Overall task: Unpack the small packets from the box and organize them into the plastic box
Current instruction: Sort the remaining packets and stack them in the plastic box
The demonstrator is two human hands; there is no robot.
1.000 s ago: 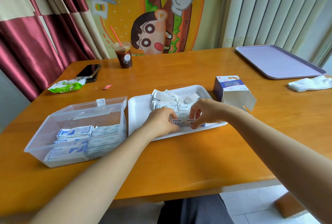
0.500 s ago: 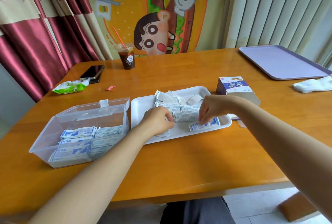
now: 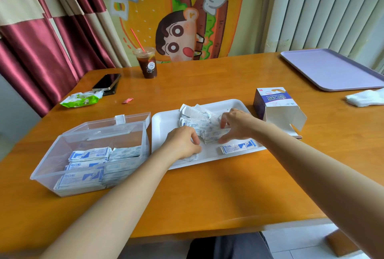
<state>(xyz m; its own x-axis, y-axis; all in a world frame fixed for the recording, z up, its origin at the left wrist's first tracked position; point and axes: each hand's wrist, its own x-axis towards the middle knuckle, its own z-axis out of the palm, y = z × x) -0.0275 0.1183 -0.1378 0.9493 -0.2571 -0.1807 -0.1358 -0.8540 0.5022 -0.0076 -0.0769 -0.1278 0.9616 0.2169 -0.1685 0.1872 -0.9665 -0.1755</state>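
Head view of the table (image 3: 207, 196). A white tray (image 3: 166, 125) lies at centre and carries a loose pile of small packets (image 3: 199, 121) toward its 1 o'clock part. The right hand (image 3: 239, 125) arches over the pile from 3 o'clock, fingers (image 3: 222, 120) spread with their tips on the packets. The left hand (image 3: 181, 143) sits at the tray's 6 o'clock edge with fingers curled beside the pile. Whether it pinches a packet cannot be told. A single packet (image 3: 239, 147) lies flat, printed side up, at the tray's 5 o'clock. The clear plastic box (image 3: 49, 163) stands at 9 o'clock of the tray, just beside it, with stacked packets (image 3: 89, 155) in rows inside. The opened cardboard box (image 3: 274, 101) lies on its side at 2 o'clock.
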